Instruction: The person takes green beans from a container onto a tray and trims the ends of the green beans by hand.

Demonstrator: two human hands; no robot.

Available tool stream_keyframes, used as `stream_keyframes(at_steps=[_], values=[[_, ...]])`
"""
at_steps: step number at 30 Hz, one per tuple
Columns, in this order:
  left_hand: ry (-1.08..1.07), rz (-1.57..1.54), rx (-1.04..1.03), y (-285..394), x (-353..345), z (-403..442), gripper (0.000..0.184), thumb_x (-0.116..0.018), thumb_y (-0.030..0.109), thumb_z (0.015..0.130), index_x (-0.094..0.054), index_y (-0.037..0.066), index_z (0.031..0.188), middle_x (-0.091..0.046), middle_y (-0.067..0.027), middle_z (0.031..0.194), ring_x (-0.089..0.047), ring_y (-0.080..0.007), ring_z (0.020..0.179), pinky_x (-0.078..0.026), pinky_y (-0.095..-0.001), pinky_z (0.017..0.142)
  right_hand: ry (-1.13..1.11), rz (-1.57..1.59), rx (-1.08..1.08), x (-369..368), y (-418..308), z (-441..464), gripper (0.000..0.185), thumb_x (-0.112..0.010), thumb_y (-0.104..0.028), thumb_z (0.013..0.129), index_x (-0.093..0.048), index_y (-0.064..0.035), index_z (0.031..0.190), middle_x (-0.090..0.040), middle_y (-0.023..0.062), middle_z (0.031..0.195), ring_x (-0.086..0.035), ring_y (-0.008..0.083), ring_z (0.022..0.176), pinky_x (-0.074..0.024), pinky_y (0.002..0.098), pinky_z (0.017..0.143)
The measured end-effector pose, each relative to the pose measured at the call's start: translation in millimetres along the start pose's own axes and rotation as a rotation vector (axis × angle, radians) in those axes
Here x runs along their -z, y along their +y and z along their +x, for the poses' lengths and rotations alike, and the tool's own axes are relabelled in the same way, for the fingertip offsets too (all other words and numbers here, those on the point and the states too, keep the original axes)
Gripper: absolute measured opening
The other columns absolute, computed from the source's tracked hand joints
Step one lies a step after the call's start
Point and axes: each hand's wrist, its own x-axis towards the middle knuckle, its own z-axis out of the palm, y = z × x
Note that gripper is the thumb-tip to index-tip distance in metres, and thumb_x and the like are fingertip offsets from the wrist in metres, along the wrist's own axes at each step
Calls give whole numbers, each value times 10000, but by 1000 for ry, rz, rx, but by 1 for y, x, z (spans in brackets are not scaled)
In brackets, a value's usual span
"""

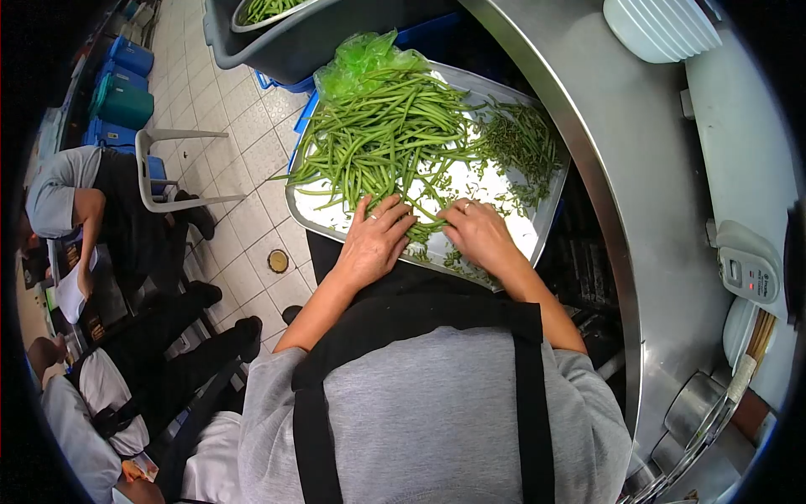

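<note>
A metal tray (295, 207) holds a large heap of long green beans (378, 134). At the tray's near edge my left hand (378, 239) lies on the beans, its fingers bent around some of them. My right hand (478, 238) is just to its right, thumb and fingers pinched on green beans between the two hands. Short cut bits (428, 197) are scattered on the tray around my fingers. A pile of thin dark green trimmings (525, 147) lies at the tray's right side, and a green plastic bag (361, 63) rests at its far left corner.
A curved steel counter (604, 126) runs along the right, with white bowls (659, 29) on it. A grey bin (277, 46) stands beyond the tray. On the left are a plastic chair (151, 168) and several people, one bending over (67, 189).
</note>
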Motion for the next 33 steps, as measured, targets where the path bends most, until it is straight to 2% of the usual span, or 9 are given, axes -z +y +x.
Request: stream_keyframes(at_steps=[4, 5, 8, 9, 12, 16, 26, 29, 33], values=[[102, -95, 28, 1, 10, 0, 346, -688, 79, 755, -627, 57, 1095, -592, -87, 1139, -511, -289, 1180, -297, -535, 1042, 130, 121, -158, 27, 10, -2, 176, -649, -117, 814, -665, -70, 984, -626, 121, 911, -620, 323, 830, -486, 426, 773], [175, -91, 5, 3, 14, 3, 322, -688, 34, 738, -638, 43, 1056, -610, -100, 1078, -555, -303, 1092, -375, -493, 985, 173, 90, -141, 29, 18, -1, 149, -638, -93, 817, -670, -65, 960, -626, 126, 892, -619, 330, 806, -492, 432, 757], [285, -190, 78, 0, 12, 6, 280, -680, 4, 732, -646, 24, 1010, -617, -116, 1013, -582, -308, 992, -451, -432, 882, 180, 67, -141, 31, 21, 3, 140, -614, -83, 834, -666, -66, 963, -624, 124, 895, -619, 332, 808, -493, 437, 758], [321, -160, 69, 3, 16, 11, 246, -672, -14, 741, -651, 9, 985, -621, -122, 971, -590, -308, 916, -482, -389, 789, 180, 52, -125, 29, 15, 4, 145, -601, -82, 829, -666, -76, 958, -621, 122, 888, -623, 310, 829, -482, 420, 759], [313, -211, 144, 9, 13, 16, 244, -675, -2, 756, -648, 7, 999, -623, -121, 979, -593, -307, 897, -484, -387, 776, 134, -89, 27, 18, 8, 10, 156, -604, -89, 808, -668, -93, 950, -619, 111, 885, -627, 280, 849, -464, 395, 754], [233, -286, 119, 19, 4, 25, 237, -683, 40, 776, -653, 13, 1009, -626, -125, 979, -600, -321, 878, -491, -394, 758, 87, -145, -9, 16, 8, 5, 145, -673, -102, 791, -668, -94, 935, -596, 64, 848, -604, 257, 803, -459, 369, 738], [142, -514, 242, 41, 14, 42, 161, -671, 101, 828, -688, 19, 965, -628, -144, 791, -610, -328, 707, -494, -385, 642, 365, 52, 79, 49, -22, -4, 98, -698, -103, 768, -653, -68, 848, -610, 66, 839, -585, 266, 725, -450, 363, 707], [58, -577, 257, 44, 21, 39, 167, -669, 122, 851, -690, -3, 959, -621, -128, 743, -604, -266, 659, -476, -350, 612, 385, 186, 23, 43, -25, -1, 81, -665, -57, 768, -637, -47, 844, -605, 78, 794, -578, 238, 673, -455, 343, 658], [11, -925, 426, 46, 22, 42, 221, -651, 182, 897, -693, -11, 996, -609, -58, 726, -539, -104, 628, -443, -280, 568, 374, 687, -181, 33, -23, 3, 22, -588, 1, 811, -604, -1, 825, -577, 45, 760, -548, 113, 677, -427, 258, 614]])
